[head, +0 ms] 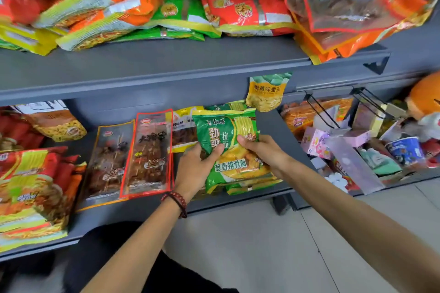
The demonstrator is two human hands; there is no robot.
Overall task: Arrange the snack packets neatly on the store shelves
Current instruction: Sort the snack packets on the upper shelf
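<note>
The lower shelf (271, 131) runs beneath the fingers (215, 150), with flat packets lying left of them, the red-edged packet (147, 152) nearest. The green noodle packet (238, 164) is held between both hands, over a stack of similar green packets (250, 187) just under the fingers. The left hand (195, 169) grips its left side, thumb on the face; the right hand (264, 152) pinches its upper right part. I judge it best to square the edges with the stack below, lay it flat with the label up, then release.
</note>
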